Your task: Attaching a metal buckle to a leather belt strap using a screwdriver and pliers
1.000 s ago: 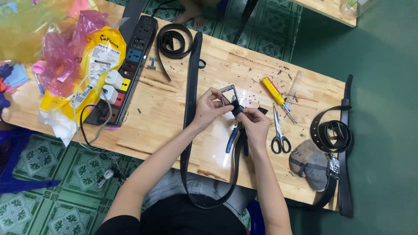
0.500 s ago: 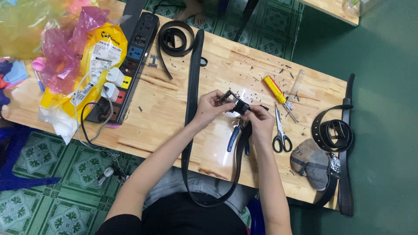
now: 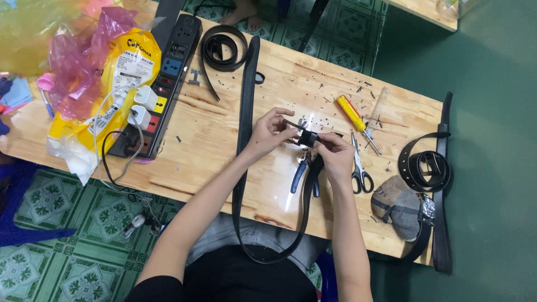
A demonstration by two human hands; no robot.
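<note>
Both hands are working close together over the middle of the wooden table (image 3: 224, 134), clamped on the end of a black leather belt (image 3: 244, 140). The left hand (image 3: 270, 132) is pinching the belt tip from the left, while the right hand (image 3: 334, 154) is gripping it from the right, fingers curled around the small dark end piece (image 3: 308, 138) between them; whether that piece is a buckle or a clasp is too small to tell. The belt's long axis is running away from the person up the table, past the left hand toward the far edge, then looping down off the near edge over the lap and rising back up to the hands. Blue-handled pliers (image 3: 302, 172) are lying just under the hands, scissors (image 3: 359, 165) just beside the right hand, and a yellow-and-red screwdriver (image 3: 353, 114) beyond. A coiled belt (image 3: 425, 168) is lying near the table's right end, a power strip (image 3: 165, 72) at the left.
</note>
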